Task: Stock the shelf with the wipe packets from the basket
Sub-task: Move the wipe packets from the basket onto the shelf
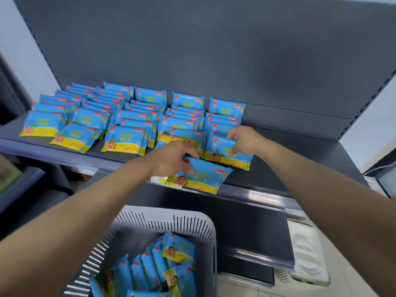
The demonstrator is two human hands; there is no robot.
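Here the left hand (pixel 171 159) is just below the middle of the view. Its fingers are curled round the top left corner of a wipe packet (pixel 203 179), with the thumb on the front face. This held packet is tilted and hangs in front of the shelf edge, at 4 o'clock from the hand.

The right hand (pixel 244 140) is at 2 o'clock from the left one, over the shelf (pixel 300 159). Its fingers are bent over the top edge of the front packet (pixel 225 154) in the row most to the right, and the thumb lies on the blue face, so it grips this packet. The front packet leans back on the shelf board, just beside the held one; whether they touch I cannot tell.

The rows of packets (pixel 120 116) fill the shelf from 10 o'clock to 12 o'clock of the view. The grey basket (pixel 192 219) is at 6 o'clock, below the shelf, with loose packets (pixel 162 266) lying inside in disorder. A small white label (pixel 157 180) is on the shelf edge, partly behind the held packet.
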